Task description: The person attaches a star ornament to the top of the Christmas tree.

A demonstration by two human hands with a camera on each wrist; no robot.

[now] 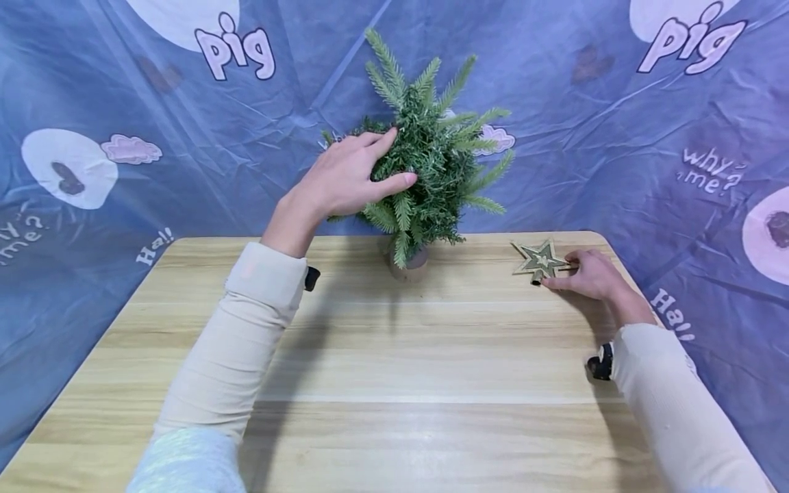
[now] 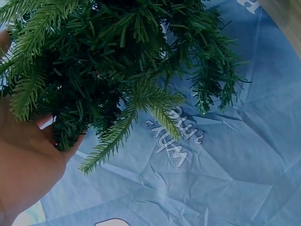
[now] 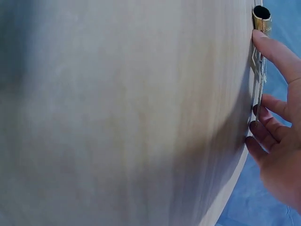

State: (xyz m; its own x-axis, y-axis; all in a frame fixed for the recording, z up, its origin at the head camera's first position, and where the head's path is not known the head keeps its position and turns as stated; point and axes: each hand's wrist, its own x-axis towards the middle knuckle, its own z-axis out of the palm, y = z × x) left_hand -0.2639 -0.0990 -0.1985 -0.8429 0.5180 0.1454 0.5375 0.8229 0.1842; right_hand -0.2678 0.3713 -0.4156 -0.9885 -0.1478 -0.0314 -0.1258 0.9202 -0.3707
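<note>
A small artificial Christmas tree (image 1: 425, 150) stands upright at the table's back edge on a brownish base (image 1: 409, 267). My left hand (image 1: 345, 174) grips its left side, thumb and forefinger in front among the needles. Some of its fingers are hidden by foliage. Branches (image 2: 94, 56) lie between thumb and fingers in the left wrist view. Near the back right corner, a gold star tree topper (image 1: 539, 259) lies on the table. My right hand (image 1: 592, 274) holds it at its right side, thumb beside the short hollow tube (image 3: 261, 13) and the other fingers along its points.
The light wooden table (image 1: 394, 370) fills the lower part of the head view. Blue printed cloth (image 1: 296, 103) hangs close behind its back edge and along both sides. Black wrist cameras sit at the left cuff (image 1: 261, 274) and right cuff (image 1: 641, 342).
</note>
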